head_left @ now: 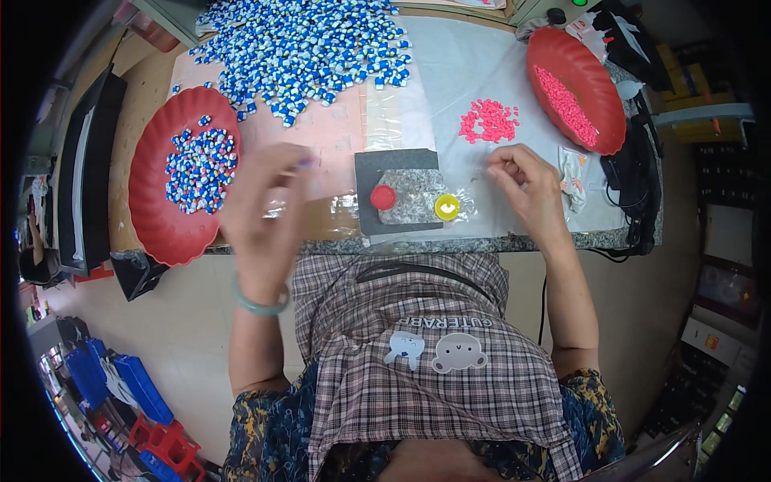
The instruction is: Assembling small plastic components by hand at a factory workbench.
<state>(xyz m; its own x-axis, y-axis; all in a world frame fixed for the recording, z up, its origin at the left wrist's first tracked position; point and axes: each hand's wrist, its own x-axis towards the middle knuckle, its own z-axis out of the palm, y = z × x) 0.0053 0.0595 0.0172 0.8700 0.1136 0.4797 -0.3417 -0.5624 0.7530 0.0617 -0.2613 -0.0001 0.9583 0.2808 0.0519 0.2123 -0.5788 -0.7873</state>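
My left hand (pixel 269 201), smeared by motion, hovers between a red scalloped tray (pixel 152 193) and the dark mat (pixel 371 222). A small bluish spot shows at its fingertips; whether it is a held piece I cannot make out. My right hand (pixel 530 185) is above the plastic sheeting, just below a loose pile of small pink pieces (pixel 490 120). Its thumb and fingers are pinched together, and anything between them is hidden. Between my hands, a grey stone slab (pixel 411 189) lies on the mat, with a red round cap (pixel 383 197) and a yellow round cup with something whitish inside (pixel 447 207).
A big heap of small blue-and-white pieces (pixel 305 48) covers the table's far left. Similar pieces (pixel 201 169) fill part of the left tray. Another red tray (pixel 590 88) at the far right holds pink pieces. A crumpled white wrapper (pixel 573 178) and black cables (pixel 634 193) lie at right.
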